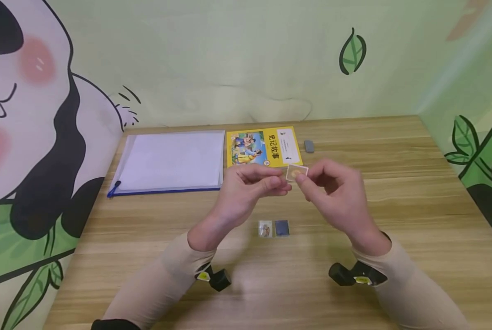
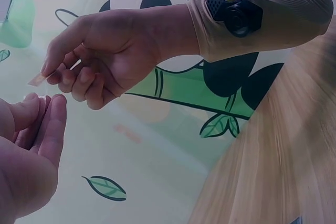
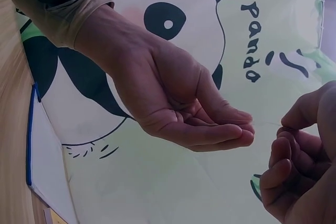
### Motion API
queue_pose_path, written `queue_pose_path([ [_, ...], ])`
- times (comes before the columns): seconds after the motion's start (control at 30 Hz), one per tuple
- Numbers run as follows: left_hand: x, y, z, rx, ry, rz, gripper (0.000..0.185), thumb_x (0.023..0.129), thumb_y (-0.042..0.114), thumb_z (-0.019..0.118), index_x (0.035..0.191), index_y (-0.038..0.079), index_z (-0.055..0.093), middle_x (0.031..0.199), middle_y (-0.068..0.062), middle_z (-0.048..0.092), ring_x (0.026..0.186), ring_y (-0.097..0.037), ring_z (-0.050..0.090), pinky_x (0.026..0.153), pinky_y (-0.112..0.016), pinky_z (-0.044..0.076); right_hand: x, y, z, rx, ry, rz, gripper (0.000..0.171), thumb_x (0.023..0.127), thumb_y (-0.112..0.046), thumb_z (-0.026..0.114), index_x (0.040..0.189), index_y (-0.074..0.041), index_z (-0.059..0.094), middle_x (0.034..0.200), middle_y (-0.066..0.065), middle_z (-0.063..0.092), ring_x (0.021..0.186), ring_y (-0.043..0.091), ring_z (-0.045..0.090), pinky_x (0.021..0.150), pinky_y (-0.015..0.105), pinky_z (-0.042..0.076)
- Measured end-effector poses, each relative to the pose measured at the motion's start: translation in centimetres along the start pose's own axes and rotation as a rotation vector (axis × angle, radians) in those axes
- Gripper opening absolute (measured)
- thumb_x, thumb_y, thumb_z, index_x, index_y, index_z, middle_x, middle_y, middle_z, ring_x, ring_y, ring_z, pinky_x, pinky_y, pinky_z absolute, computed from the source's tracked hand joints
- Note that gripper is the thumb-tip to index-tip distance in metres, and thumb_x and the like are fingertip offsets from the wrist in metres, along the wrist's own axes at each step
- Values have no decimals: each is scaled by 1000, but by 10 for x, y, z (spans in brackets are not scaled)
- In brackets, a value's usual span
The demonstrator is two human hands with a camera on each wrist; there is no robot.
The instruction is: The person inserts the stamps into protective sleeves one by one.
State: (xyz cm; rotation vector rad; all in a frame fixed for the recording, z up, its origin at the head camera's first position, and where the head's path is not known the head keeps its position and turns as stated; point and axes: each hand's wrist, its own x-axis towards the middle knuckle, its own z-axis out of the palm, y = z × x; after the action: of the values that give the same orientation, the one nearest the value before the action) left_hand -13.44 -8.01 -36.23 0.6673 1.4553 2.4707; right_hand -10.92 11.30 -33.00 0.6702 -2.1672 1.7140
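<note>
My right hand (image 1: 301,178) is raised above the wooden table (image 1: 394,206) and pinches a small clear-edged card (image 1: 297,173) with an orange picture between thumb and forefinger. The left wrist view shows the right hand (image 2: 58,69) holding this card (image 2: 38,80) edge-on. My left hand (image 1: 281,185) hovers just left of the card, its fingers held together and fairly straight, thumb against them, holding nothing. A small gap separates the left hand (image 2: 44,103) from the card. On the table below lie two more small cards, one pale (image 1: 265,228) and one dark blue (image 1: 281,228).
A yellow picture book (image 1: 264,146) lies at the back of the table, a white zip folder with blue edging (image 1: 169,161) to its left and a small grey eraser (image 1: 309,146) to its right. Panda-painted walls close in the left, back and right sides.
</note>
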Motion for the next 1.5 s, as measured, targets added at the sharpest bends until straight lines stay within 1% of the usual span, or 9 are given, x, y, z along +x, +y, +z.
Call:
queue_pose_path([
  [0.2,1,1,1,-8,-6,13,15,81,18,75,95,11,76,91,-5,76,83,-17,73,81,-38,61,-2,3,0,-52,8,-112,15,81,10,68,73,-2,62,68,2,60,57,8,50,44,15,41],
  [0.37,1,1,1,5,0,15,13,82,18,75,94,12,76,90,-4,76,83,-17,73,81,-38,61,-3,5,0,-77,29,-149,15,79,10,68,72,-2,61,67,1,59,54,7,47,42,16,37],
  [0.93,0,-2,-1,-3,27,11,13,81,16,75,93,12,76,87,-5,76,82,-17,73,81,-38,61,-3,8,2,-93,42,-149,15,80,9,69,72,-2,62,66,3,61,55,6,48,43,14,38],
  [1.13,1,-1,0,24,48,13,13,80,16,76,92,11,76,87,-5,76,81,-17,73,80,-38,61,-3,9,2,-106,36,-140,15,80,9,69,73,-2,63,66,2,61,55,6,48,45,14,39],
  [1.2,1,-1,0,48,61,16,20,81,13,76,97,0,74,87,-5,76,80,-17,73,80,-38,62,-3,10,2,-123,33,-142,14,80,8,70,73,-3,64,66,1,61,56,6,48,46,15,40],
  [1.3,0,0,0,85,78,21,33,84,6,75,102,-19,64,88,-4,76,78,-17,73,79,-38,62,-2,11,2,-146,29,-146,14,81,6,70,74,-4,64,65,1,61,56,7,47,46,15,40],
  [1.37,0,0,0,107,83,25,38,85,3,73,103,-26,57,88,-3,76,78,-16,73,78,-38,62,-2,12,2,-158,25,-143,14,81,5,71,74,-4,64,65,1,62,55,7,47,46,15,40],
  [1.43,-1,1,0,109,87,21,29,85,1,72,103,-20,63,88,-3,76,78,-16,73,78,-38,62,-1,12,2,-161,19,-133,13,81,5,71,75,-4,65,66,1,63,55,7,48,47,15,41],
  [1.5,-1,1,0,107,86,17,17,85,0,72,100,-8,71,88,-3,76,78,-16,73,78,-38,62,-1,12,1,-163,9,-116,11,82,4,71,76,-4,66,68,1,64,56,7,48,47,14,42],
])
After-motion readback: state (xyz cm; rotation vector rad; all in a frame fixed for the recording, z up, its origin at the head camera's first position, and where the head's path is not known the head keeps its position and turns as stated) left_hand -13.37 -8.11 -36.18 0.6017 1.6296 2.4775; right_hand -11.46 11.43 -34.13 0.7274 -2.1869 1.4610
